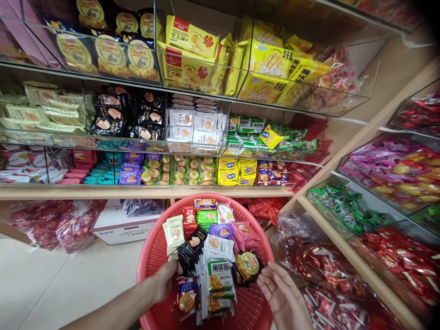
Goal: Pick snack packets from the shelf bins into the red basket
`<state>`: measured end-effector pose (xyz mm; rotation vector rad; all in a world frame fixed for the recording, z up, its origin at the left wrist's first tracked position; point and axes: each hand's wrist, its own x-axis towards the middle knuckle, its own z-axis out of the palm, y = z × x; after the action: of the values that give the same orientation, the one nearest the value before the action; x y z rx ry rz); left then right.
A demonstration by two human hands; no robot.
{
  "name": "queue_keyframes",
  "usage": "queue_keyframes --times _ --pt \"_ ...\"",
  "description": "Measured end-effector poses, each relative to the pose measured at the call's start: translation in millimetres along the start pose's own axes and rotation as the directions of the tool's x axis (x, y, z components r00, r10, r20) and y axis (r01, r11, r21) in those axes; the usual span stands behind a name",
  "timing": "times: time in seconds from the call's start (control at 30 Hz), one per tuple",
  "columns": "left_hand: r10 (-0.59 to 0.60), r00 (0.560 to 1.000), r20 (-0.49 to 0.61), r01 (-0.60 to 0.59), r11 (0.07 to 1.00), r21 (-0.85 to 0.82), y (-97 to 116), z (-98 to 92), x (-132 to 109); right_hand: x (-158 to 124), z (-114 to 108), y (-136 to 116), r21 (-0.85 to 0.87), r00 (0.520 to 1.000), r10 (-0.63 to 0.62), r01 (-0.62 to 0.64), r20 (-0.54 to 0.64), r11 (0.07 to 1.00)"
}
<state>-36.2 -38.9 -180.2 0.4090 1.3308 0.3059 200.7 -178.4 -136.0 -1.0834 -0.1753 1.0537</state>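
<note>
A red plastic basket [146,256] full of wrapped snacks sits low in front of me. My left hand [167,280] reaches over its left side, fingers closed at the lower end of the black cake packets [191,250]; the fingertips are partly hidden. Cream packets [174,233] stand just above that hand, and a blue-and-red cookie packet [187,298] lies below. At the right rim, my right hand [285,295] has its fingers extended, beside a dark blue cookie packet [247,266]. Green-and-white packets [219,277] and white packets [219,247] fill the middle.
Shelves with clear bins hold yellow packets [190,64], white cake packets [182,118] and purple packets [130,172]. To the right, angled bins contain green-wrapped [354,206] and red-wrapped sweets [402,256]. Under the shelf are a white carton [127,224] and red bagged goods [77,224].
</note>
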Motion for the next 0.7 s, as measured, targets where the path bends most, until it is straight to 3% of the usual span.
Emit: queue_keyframes --times 0.2,0.7 --pt "0.004 1.000 0.016 -0.005 1.000 0.022 8.3 1.8 6.4 5.9 -14.7 13.7 0.021 1.000 -0.007 0.007 0.016 1.000" --pt "0.053 0.995 0.081 -0.047 0.996 -0.071 22.2 4.8 9.8 5.7 -11.6 17.1 0.006 1.000 0.019 -0.019 0.016 1.000"
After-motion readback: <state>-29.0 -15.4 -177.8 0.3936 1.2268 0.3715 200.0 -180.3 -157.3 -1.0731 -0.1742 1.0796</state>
